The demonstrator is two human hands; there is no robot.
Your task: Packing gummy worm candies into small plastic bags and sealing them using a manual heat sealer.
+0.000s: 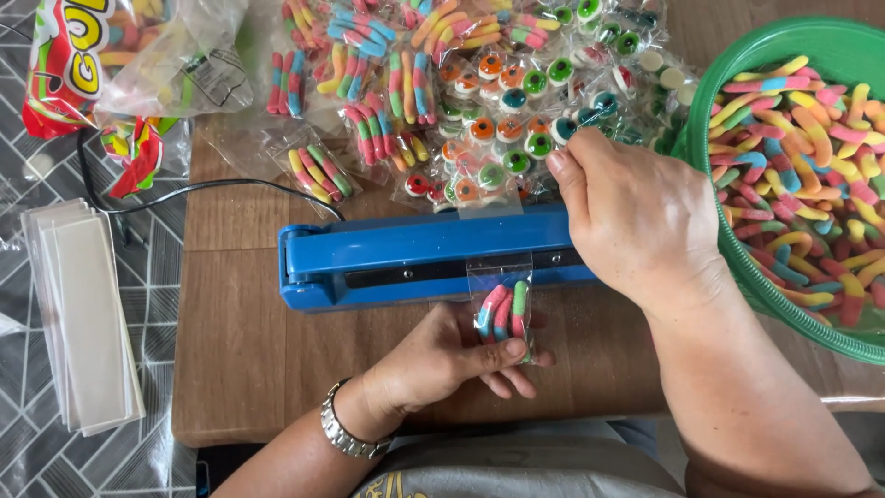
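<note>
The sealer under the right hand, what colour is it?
Blue, with a dark strip along its bar; head view shows it.

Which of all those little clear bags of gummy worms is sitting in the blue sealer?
The small clear bag of gummy worms pinched by the left hand; the others lie behind the blue sealer.

We've got a bright blue heat sealer [415, 258] on our brown woodgrain worktop [249, 360], a green bowl [737, 83] of gummy worms [802, 166] striped pink, yellow, orange, green and blue, and eyeball candies [502, 111] with orange and green irises. Floor [28, 443] is grey with white geometric lines.
</note>
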